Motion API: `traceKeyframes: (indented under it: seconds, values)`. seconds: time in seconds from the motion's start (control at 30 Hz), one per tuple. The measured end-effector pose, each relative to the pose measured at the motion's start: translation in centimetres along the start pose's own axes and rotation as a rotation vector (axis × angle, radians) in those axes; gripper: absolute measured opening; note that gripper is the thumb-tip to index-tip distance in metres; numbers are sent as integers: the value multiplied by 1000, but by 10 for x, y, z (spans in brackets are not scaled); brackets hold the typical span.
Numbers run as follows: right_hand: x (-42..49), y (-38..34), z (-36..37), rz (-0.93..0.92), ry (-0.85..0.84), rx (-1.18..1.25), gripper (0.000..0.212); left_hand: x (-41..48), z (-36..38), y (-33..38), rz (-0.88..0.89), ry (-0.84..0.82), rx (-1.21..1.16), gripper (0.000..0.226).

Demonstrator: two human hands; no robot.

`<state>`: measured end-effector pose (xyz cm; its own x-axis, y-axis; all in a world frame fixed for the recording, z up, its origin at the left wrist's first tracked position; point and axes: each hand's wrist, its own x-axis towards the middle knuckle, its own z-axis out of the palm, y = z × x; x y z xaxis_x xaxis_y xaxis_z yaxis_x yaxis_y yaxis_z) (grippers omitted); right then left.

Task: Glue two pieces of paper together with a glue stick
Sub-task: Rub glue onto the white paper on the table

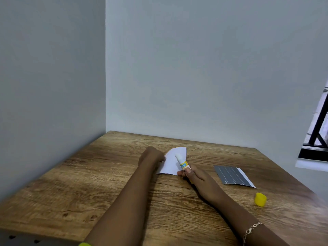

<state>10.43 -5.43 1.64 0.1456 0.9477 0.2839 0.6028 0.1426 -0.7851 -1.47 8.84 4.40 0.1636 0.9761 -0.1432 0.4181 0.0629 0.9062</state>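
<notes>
A white piece of paper (171, 161) lies flat on the wooden table (106, 183). My left hand (151, 155) presses on the paper's left edge with its fingers curled. My right hand (193, 175) grips an uncapped glue stick (182, 161), whose white tip points up and away over the paper. A second piece of paper (232, 176), dark grey with thin white lines, lies to the right of my right hand. The yellow cap (260, 199) of the glue stick stands on the table nearer the right edge.
The table sits in a corner, with grey walls along its left and far sides. A window (317, 135) with a dark frame is at the far right. My right wrist wears a thin bracelet (251, 229).
</notes>
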Motion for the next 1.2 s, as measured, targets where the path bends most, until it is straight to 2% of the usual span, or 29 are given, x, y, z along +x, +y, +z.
traceKeyframes:
  seconds: [0.07, 0.13, 0.2, 0.27, 0.37, 0.47, 0.53, 0.6, 0.7, 0.83, 0.9, 1.0, 1.13, 1.2]
  values:
    - [0, 0, -1, -3, 5, -3, 31, 1, 1, 0, 2, -36, -89, 21]
    - [1, 1, -1, 4, 5, -5, 30, 1, 2, -2, 15, -50, -127, 38]
    - [1, 1, 0, 2, 7, -14, 30, 1, 2, -3, 29, -9, -98, 46]
    - [0, 1, 0, 9, 16, 2, 32, 3, 1, -5, 44, 65, -10, 46]
    - [0, 3, -3, 34, 90, 91, 35, 2, -6, -5, 82, 76, 64, 35]
    - [2, 2, -6, 22, 194, 320, 30, 0, -16, -5, 133, -21, 106, 24]
    - [2, -3, -11, 2, 286, 471, 26, -9, -23, -2, 173, -126, 143, 6]
    - [-1, -8, -17, -12, 348, 531, 21, -17, -25, 0, 207, -238, 206, 14]
    - [-7, -11, -27, -24, 405, 622, 16, -28, -18, 2, 267, -374, 250, 14]
    - [-12, -13, -34, 23, 441, 715, 17, -26, -1, -3, 330, -393, 366, 37]
    - [-10, -14, -36, 72, 449, 748, 17, -25, 4, -5, 352, -371, 449, 32]
    - [0, -16, -37, 140, 477, 757, 14, -24, 6, -7, 371, -352, 513, 18]
    - [15, -15, -37, 124, 461, 634, 8, -23, 8, -9, 387, -333, 531, 27]
    - [19, -13, -34, 97, 390, 525, 8, -22, 8, -9, 405, -345, 535, 22]
